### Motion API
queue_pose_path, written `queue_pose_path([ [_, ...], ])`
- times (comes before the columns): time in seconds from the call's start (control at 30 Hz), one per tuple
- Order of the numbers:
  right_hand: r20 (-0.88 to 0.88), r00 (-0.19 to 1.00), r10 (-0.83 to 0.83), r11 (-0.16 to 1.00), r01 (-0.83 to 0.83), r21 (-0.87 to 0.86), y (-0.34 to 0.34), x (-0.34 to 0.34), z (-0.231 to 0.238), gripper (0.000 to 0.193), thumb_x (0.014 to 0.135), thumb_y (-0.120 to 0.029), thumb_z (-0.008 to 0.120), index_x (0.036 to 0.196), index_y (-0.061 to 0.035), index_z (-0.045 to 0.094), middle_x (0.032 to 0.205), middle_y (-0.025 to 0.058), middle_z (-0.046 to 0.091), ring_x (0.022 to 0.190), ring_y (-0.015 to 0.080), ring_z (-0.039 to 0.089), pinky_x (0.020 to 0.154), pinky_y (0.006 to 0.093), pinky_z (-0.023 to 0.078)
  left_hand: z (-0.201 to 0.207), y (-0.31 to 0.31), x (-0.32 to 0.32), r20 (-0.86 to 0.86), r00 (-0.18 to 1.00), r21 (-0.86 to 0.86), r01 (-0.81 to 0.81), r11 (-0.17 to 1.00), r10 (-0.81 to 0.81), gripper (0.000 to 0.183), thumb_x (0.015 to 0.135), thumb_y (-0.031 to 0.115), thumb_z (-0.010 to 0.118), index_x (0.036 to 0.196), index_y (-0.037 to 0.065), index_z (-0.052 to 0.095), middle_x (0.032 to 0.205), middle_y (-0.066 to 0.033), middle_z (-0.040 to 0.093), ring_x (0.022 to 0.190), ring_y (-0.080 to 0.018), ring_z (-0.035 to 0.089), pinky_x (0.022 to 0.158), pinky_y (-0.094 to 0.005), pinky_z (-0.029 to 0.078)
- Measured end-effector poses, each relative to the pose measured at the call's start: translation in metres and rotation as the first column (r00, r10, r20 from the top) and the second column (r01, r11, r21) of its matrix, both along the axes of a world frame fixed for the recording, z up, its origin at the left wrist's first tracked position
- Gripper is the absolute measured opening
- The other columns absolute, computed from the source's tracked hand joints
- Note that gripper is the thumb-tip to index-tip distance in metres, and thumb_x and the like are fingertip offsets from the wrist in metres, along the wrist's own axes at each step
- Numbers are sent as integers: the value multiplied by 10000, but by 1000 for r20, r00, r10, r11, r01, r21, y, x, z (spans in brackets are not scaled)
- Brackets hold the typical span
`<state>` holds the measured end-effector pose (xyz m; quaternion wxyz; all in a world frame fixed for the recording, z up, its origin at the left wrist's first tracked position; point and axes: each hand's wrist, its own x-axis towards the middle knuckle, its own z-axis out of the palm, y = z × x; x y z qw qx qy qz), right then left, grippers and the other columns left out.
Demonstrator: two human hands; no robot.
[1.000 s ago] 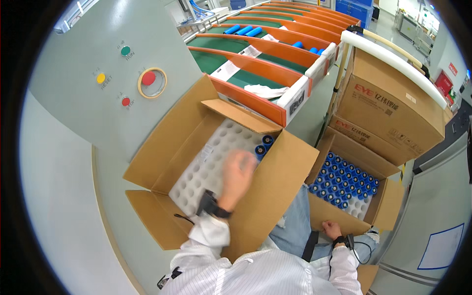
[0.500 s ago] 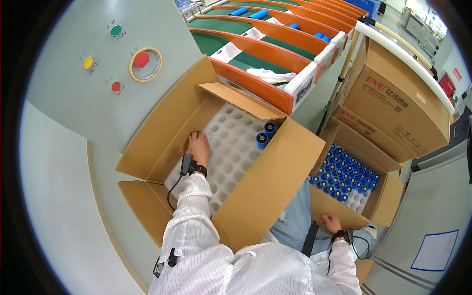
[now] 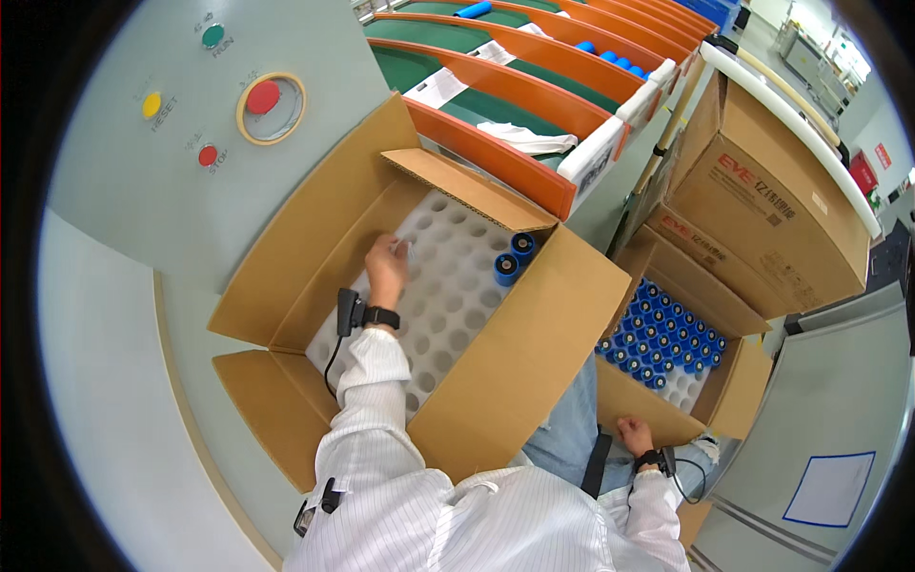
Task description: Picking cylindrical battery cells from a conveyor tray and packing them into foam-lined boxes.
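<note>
My left hand (image 3: 386, 270) is inside the large open cardboard box (image 3: 534, 353), just over the left part of a white foam tray (image 3: 443, 276) with round holes. Its fingers are pinched together at a small pale, see-through scrap that is too small to name. Two blue cylindrical battery cells (image 3: 506, 269) stand upright in the tray's far right corner. My right hand (image 3: 635, 436) is curled by the near wall of a smaller open box (image 3: 658, 407), above my leg. Whether those fingers hold anything is hidden. Many blue cells (image 3: 658, 329) stand in that box's foam tray.
Beyond the large box run orange-walled chutes (image 3: 534, 191) with green beds, white papers and a few blue cells (image 3: 624, 63). A grey panel with buttons and a tape roll (image 3: 272, 108) is at left. Stacked cartons (image 3: 762, 195) stand on a trolley at right.
My left hand has lifted a little from the foam, fingers now pinched. Blue cells in the far chutes have shifted toward the lower right. The view has moved slightly; my right hand stays put.
</note>
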<state>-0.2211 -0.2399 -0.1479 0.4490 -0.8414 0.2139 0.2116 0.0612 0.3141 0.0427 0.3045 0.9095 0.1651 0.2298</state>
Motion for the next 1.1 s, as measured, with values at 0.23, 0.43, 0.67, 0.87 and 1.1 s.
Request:
queue_pose_path([
  [0.23,-73,997,13,1000,-11,21,1,5,5,280,908,-253,596,819,1,675,662,48,643,592,127,608,576,288,488,-18,12,-26,-109,989,225,121,967,-98,260,803,217,722,919,-11,676,912,-204,659,821,-377,634,751,-418,497],
  [0.43,11,998,-65,995,64,81,0,2,-2,265,882,-251,635,892,11,675,691,70,667,593,132,616,565,294,491,6,-4,-20,49,992,176,109,978,-119,222,878,204,638,939,-7,662,900,-202,649,789,-377,621,701,-426,488],
  [0.67,-20,999,-38,999,38,5,2,6,8,263,895,-241,619,882,14,683,703,72,678,605,141,634,583,292,502,65,-145,9,-235,757,-169,585,793,-609,309,891,304,619,1012,23,663,942,-189,666,827,-323,648,702,-395,494],
  [0.87,39,996,-83,997,83,7,3,1,5,281,889,-260,608,854,7,687,689,86,676,620,171,648,609,320,510,44,-157,21,57,767,-507,574,644,-639,369,948,343,519,1043,6,638,914,-148,684,810,-297,638,697,-417,479],
  [1.1,23,1000,-9,1000,9,-18,0,4,-5,255,899,-242,608,857,-1,678,689,80,675,639,155,658,608,303,512,57,-171,4,-127,824,-379,474,795,-552,302,869,148,596,1104,-40,572,999,-206,656,897,-280,649,766,-390,494],
])
